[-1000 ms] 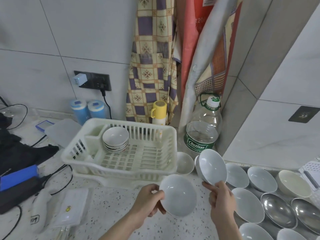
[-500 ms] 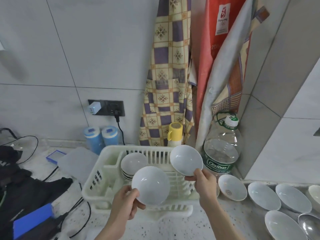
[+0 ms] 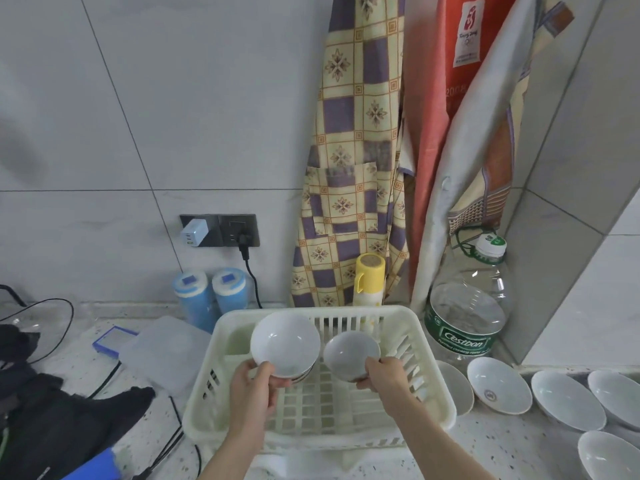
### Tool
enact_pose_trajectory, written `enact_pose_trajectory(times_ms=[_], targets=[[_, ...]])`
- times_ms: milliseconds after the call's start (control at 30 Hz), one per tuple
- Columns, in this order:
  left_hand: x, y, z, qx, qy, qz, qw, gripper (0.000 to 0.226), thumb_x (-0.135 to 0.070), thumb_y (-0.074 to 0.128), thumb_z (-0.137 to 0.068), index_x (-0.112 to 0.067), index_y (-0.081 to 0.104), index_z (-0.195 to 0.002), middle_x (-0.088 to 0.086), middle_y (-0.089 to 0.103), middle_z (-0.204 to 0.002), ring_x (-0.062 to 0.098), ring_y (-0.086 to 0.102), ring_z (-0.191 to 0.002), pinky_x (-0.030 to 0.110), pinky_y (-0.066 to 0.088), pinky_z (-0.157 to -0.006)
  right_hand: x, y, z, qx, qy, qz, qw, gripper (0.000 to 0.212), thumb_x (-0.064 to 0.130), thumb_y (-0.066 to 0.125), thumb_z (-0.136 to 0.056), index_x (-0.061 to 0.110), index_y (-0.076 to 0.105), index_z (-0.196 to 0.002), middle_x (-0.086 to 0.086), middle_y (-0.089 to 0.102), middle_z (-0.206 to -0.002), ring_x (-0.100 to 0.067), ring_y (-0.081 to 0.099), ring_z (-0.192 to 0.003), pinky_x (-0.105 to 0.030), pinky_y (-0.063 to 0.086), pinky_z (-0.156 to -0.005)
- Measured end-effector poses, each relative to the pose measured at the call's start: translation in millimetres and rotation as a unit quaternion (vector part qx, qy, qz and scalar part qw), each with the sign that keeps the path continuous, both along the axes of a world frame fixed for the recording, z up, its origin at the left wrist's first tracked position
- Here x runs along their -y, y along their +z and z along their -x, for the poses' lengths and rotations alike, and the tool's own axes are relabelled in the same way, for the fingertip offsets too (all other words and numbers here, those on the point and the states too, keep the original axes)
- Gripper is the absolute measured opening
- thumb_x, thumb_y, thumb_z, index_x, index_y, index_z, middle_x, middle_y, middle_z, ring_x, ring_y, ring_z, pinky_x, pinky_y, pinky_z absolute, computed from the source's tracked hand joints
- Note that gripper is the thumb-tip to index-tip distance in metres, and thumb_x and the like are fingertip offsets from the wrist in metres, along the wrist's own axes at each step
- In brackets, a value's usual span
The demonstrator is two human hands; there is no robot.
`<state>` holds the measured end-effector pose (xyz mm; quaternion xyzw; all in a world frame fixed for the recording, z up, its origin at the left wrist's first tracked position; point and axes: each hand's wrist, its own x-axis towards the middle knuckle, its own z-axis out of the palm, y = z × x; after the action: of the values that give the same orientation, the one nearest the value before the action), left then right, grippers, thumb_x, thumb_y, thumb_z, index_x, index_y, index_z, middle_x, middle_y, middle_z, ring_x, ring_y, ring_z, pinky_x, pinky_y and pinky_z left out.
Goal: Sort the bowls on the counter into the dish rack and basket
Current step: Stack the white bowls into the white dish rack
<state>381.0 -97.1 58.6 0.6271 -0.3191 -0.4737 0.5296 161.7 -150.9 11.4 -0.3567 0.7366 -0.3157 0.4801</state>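
Observation:
My left hand pinches the near rim of a white bowl, held tilted over the left part of the cream dish rack, right above the stack of bowls that it mostly hides. My right hand grips a second, smaller white bowl by its rim, over the middle of the rack. Several more white bowls stand on the counter to the right, the nearest with a mark inside.
A large water bottle stands right of the rack, a yellow flask behind it. Two blue canisters, a clear lidded box, black cables and dark cloth fill the counter's left side. Aprons hang on the wall.
Both hands have carried their bowls from the counter's right side leftward and forward, and now hold them low inside the dish rack. The view has swung left with them.

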Motion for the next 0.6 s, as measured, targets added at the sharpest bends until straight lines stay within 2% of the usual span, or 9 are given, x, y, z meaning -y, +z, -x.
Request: enact_pose_trajectory(times_ms=[100,233,333,467,600], targets=[[13,-4,3,-0.014,-0.007,0.003,1.0,0.017,-0.003,0.05,-0.089,0.003,0.054,-0.104,0.024,0.071,-0.067,0.006,0.032,-0.03,0.018,0.026,-0.032,9,-6,0,-0.007,-0.005,-0.023,1.0,0.035,0.014,0.043,-0.089,0.002,0.057,-0.12,-0.005,0.071,-0.054,-0.003,0.051,-0.037,-0.018,0.037,-0.041],[26,-11,10,-0.015,-0.028,0.001,0.999,0.016,-0.002,0.049,-0.09,0.004,0.053,-0.104,0.027,0.071,-0.069,0.008,0.035,-0.029,0.02,0.026,-0.035,17,-13,0,-0.012,-0.001,-0.035,0.999,0.038,0.005,0.041,-0.086,-0.001,0.057,-0.12,-0.01,0.072,-0.058,-0.001,0.041,-0.024,-0.015,0.03,-0.033],[31,-16,14,-0.02,-0.045,0.004,0.999,0.014,-0.001,0.051,-0.09,0.0,0.055,-0.104,0.024,0.07,-0.064,0.007,0.035,-0.028,0.019,0.025,-0.033,18,-16,0,-0.01,0.0,-0.049,0.999,0.042,-0.004,0.038,-0.084,-0.006,0.055,-0.122,-0.021,0.073,-0.07,-0.007,0.039,-0.027,-0.015,0.027,-0.032],[33,-20,17,-0.013,-0.075,0.018,0.997,0.015,-0.003,0.052,-0.092,-0.01,0.058,-0.104,0.014,0.066,-0.054,0.007,0.042,-0.031,0.017,0.025,-0.033,19,-18,0,0.023,-0.019,-0.056,0.998,0.037,-0.006,0.036,-0.085,-0.006,0.056,-0.116,-0.026,0.072,-0.078,-0.008,0.036,-0.029,-0.016,0.026,-0.032],[35,-24,18,0.006,-0.09,0.013,0.996,0.016,-0.005,0.051,-0.092,-0.014,0.061,-0.102,0.018,0.07,-0.06,0.011,0.033,-0.033,0.018,0.026,-0.034,20,-21,-1,0.054,-0.018,-0.075,0.996,0.032,-0.004,0.035,-0.086,-0.002,0.056,-0.11,-0.017,0.07,-0.065,-0.007,0.031,-0.028,-0.015,0.022,-0.032]])
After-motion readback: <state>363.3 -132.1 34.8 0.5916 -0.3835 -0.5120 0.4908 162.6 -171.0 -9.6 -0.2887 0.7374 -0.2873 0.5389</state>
